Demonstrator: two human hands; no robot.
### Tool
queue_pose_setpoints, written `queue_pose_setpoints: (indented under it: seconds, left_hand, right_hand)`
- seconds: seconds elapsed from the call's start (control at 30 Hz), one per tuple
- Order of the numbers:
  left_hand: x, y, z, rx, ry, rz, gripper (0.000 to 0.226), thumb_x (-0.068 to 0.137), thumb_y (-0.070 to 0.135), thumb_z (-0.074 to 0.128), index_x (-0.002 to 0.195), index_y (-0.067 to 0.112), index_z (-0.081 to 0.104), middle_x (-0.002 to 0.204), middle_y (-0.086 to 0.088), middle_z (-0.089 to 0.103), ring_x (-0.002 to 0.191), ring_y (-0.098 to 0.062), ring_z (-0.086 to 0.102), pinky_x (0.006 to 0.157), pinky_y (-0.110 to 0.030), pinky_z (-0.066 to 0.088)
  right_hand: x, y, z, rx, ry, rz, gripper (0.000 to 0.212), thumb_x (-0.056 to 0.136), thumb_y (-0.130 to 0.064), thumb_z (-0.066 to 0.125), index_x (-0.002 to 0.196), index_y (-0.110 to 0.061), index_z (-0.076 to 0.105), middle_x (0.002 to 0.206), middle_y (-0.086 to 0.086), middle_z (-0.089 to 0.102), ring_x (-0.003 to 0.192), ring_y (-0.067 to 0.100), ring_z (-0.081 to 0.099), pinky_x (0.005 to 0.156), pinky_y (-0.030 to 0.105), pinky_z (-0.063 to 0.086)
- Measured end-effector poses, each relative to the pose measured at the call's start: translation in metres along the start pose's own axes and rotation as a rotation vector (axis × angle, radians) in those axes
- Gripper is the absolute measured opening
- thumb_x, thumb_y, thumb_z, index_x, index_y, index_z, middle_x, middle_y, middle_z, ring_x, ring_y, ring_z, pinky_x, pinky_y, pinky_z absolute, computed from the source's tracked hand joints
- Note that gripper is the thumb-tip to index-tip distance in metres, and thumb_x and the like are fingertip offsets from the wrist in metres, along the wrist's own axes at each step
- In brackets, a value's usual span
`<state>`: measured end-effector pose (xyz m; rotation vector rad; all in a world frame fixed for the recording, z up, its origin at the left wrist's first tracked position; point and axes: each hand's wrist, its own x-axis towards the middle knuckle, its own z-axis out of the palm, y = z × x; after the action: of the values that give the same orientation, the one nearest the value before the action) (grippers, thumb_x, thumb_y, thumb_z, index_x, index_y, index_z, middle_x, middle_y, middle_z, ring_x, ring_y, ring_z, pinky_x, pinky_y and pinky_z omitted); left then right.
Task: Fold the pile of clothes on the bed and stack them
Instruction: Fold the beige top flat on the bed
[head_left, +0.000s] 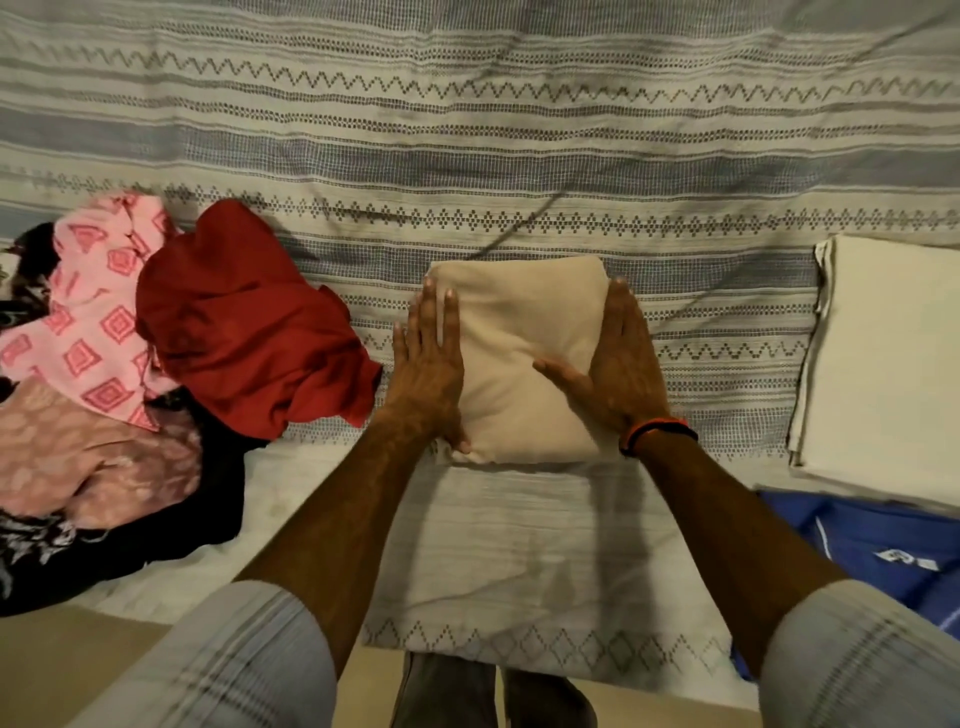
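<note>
Beige cloth, already folded into a compact bundle (524, 358), is being pressed flat on the striped bedspread (519, 130), its long axis running away from the person. It is being flanked by both hands, with the fingers straight: the left hand (428, 364) is being laid along its left edge, the thumb tucked at the near corner, and the right hand (618, 364) is being laid along its right edge, the thumb spread across the top. Nothing is being gripped; the two hands are being kept apart with the bundle between them. An orange and black band (655, 432) is being worn on the right wrist.

Right of the bundle, well apart, a folded cream piece (883, 364) is lying, seemingly the start of the stack, so the coming move is judged to be a carry to the right, for which the right hand is nearer. Blue fabric (883, 545) is lying nearer the person than that stack.

Left of the bundle, the unfolded pile is waiting: a red garment (244, 322) nearest, then a pink patterned garment (98, 312) and dark cloth (171, 525). The pile's left side is being cut off by the frame.
</note>
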<state>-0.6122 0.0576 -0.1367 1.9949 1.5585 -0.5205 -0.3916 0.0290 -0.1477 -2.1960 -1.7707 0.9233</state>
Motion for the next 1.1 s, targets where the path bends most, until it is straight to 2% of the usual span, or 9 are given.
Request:
queue_pose_setpoints:
  seconds: [0.13,0.23,0.33,0.4,0.47,0.57,0.7,1.0,1.1]
  left_hand:
    - [-0.018,0.005,0.0,-0.294,0.083,-0.184,0.156,0.043,0.037,0.097,0.152,-0.002,-0.008,0.158,-0.025,-0.002,0.148,-0.038,0.003,0.121,-0.044,0.014]
    - [-0.023,0.007,0.0,-0.684,0.27,-0.379,0.118,0.051,0.033,0.096,0.14,-0.002,0.028,0.139,-0.018,0.038,0.128,-0.032,0.04,0.103,-0.039,0.04]
    - [-0.021,0.007,0.006,-0.928,0.205,-0.578,0.103,0.053,0.047,0.091,0.13,-0.001,0.043,0.125,-0.009,0.056,0.111,-0.025,0.057,0.088,-0.03,0.05]
    - [-0.017,0.006,0.01,-1.068,0.15,-0.635,0.108,0.04,0.06,0.088,0.127,0.007,0.053,0.12,-0.006,0.064,0.108,-0.026,0.063,0.088,-0.037,0.056]
    - [-0.014,0.006,0.018,-1.28,0.085,-0.609,0.107,0.035,0.057,0.093,0.126,0.013,0.057,0.118,-0.003,0.068,0.107,-0.026,0.066,0.089,-0.043,0.057]
    - [-0.016,0.015,0.016,-1.458,0.044,-0.525,0.082,0.058,0.033,0.09,0.13,0.011,0.058,0.12,-0.005,0.069,0.109,-0.028,0.065,0.094,-0.048,0.055]
    - [-0.025,0.022,0.006,-1.442,0.088,-0.443,0.061,0.081,0.012,0.078,0.137,0.009,0.052,0.126,-0.008,0.065,0.113,-0.028,0.062,0.098,-0.047,0.052]
    - [-0.084,0.056,-0.053,-1.394,0.087,-0.307,0.055,0.085,0.003,0.071,0.137,0.006,0.051,0.127,-0.012,0.064,0.114,-0.03,0.062,0.101,-0.051,0.049]
    - [-0.101,0.077,-0.068,-1.385,0.07,-0.282,0.05,0.086,0.004,0.071,0.133,0.007,0.054,0.123,-0.011,0.066,0.112,-0.031,0.063,0.099,-0.05,0.05]
  right_hand:
    - [-0.024,-0.008,-0.004,0.233,0.14,0.14,0.095,0.072,-0.046,0.083,0.143,-0.003,0.036,0.141,0.015,0.041,0.13,0.029,0.039,0.11,0.046,0.036]
    - [-0.029,-0.019,-0.004,0.373,0.158,0.311,0.086,0.068,-0.04,0.087,0.134,-0.005,0.044,0.131,0.012,0.047,0.12,0.028,0.048,0.101,0.043,0.043]
    - [-0.021,-0.021,-0.003,0.441,0.126,0.452,0.087,0.063,-0.045,0.089,0.129,-0.006,0.047,0.128,0.012,0.053,0.116,0.029,0.054,0.098,0.044,0.047]
    - [-0.013,-0.017,-0.006,0.47,0.079,0.509,0.089,0.06,-0.049,0.089,0.128,-0.007,0.052,0.127,0.011,0.059,0.115,0.029,0.058,0.097,0.041,0.049]
    - [-0.01,-0.011,-0.008,0.497,0.001,0.552,0.086,0.062,-0.053,0.088,0.129,-0.009,0.056,0.126,0.008,0.063,0.114,0.027,0.059,0.093,0.036,0.05]
    - [-0.014,-0.008,-0.01,0.547,-0.09,0.529,0.081,0.063,-0.061,0.083,0.126,-0.017,0.061,0.122,0.004,0.066,0.11,0.026,0.062,0.094,0.041,0.052]
    - [-0.029,-0.012,-0.02,0.641,-0.087,0.455,0.082,0.055,-0.066,0.076,0.122,-0.022,0.062,0.116,0.0,0.069,0.103,0.024,0.065,0.09,0.05,0.055]
    - [-0.083,-0.033,-0.086,0.683,0.023,0.391,0.046,0.073,-0.046,0.079,0.11,-0.026,0.061,0.113,0.002,0.068,0.102,0.025,0.065,0.092,0.053,0.053]
    - [-0.099,-0.031,-0.109,0.683,0.065,0.369,0.053,0.071,-0.047,0.078,0.115,-0.021,0.062,0.114,0.003,0.068,0.103,0.026,0.064,0.092,0.052,0.053]
